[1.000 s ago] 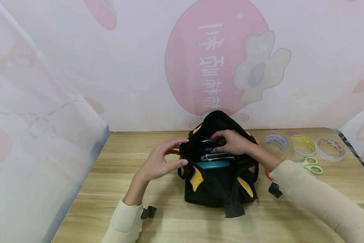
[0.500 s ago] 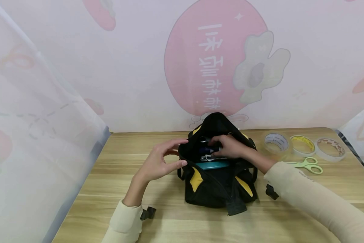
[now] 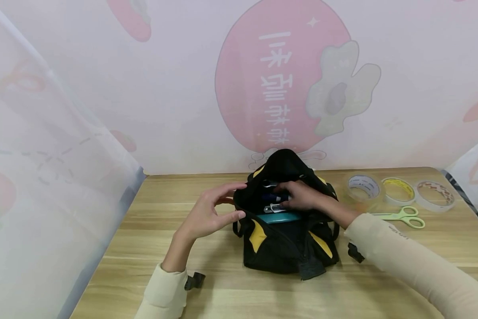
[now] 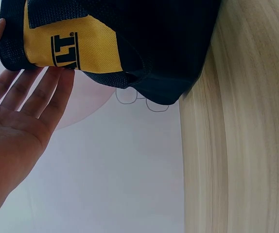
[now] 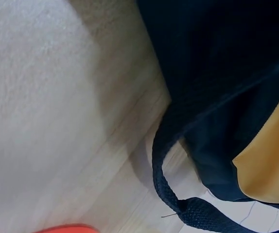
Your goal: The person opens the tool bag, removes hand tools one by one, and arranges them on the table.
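Observation:
A black tool bag [image 3: 274, 252] with yellow patches stands on the table with its mouth unzipped. My left hand [image 3: 212, 212] is at the bag's left rim, fingers extended on the far side and thumb on the near side; in the left wrist view its fingertips touch the yellow patch [image 4: 91, 46]. My right hand [image 3: 300, 195] reaches inside the bag. Its fingers are bent over a dark blue item [image 3: 270, 197] and the utility knife [image 3: 271, 208]; I cannot tell whether they grip either. A teal item [image 3: 280, 217] lies along the near rim. The right wrist view does not show the right hand.
Several rolls of tape, including a clear one [image 3: 364, 187] and a yellow-cored one [image 3: 398, 190], lie at the back right. Light green scissors [image 3: 406, 217] lie in front of them. Part of a red item [image 5: 71, 228] shows beside the bag. A printed cloth wall [image 3: 175, 97] rises behind the table.
My right hand has moved slightly down and toward the near side, covering the right end of the utility knife. The bag's zip end shifted slightly right. The left hand stays in place.

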A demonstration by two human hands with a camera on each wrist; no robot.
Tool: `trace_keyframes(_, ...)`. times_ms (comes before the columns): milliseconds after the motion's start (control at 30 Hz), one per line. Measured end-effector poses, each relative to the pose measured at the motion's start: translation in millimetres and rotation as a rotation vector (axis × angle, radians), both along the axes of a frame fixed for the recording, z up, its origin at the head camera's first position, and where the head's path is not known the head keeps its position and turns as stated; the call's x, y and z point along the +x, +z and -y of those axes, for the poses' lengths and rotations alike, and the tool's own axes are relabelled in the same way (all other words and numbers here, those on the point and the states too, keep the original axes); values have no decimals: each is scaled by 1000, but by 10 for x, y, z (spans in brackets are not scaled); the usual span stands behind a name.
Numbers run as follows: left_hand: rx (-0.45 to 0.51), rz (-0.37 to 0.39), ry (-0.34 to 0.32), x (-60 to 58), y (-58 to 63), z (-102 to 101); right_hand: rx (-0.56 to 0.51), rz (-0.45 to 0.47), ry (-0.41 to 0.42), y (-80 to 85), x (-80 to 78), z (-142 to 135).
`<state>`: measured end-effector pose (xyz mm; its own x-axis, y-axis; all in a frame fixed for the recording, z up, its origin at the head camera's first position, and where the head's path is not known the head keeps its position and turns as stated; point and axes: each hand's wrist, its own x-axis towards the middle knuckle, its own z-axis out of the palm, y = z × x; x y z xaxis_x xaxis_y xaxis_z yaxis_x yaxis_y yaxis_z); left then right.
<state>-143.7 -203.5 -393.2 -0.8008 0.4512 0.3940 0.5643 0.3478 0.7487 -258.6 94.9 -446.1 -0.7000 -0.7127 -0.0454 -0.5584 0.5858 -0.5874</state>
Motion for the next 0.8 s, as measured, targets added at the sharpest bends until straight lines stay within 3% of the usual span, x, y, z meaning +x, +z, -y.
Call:
trace_keyframes(600,-3,-4,6,7,10,10,-73,-114,-7,-27,-7,71)
trace_keyframes(800,-3,-8,4,13,11,9,-116,-159,25,17,17,72)
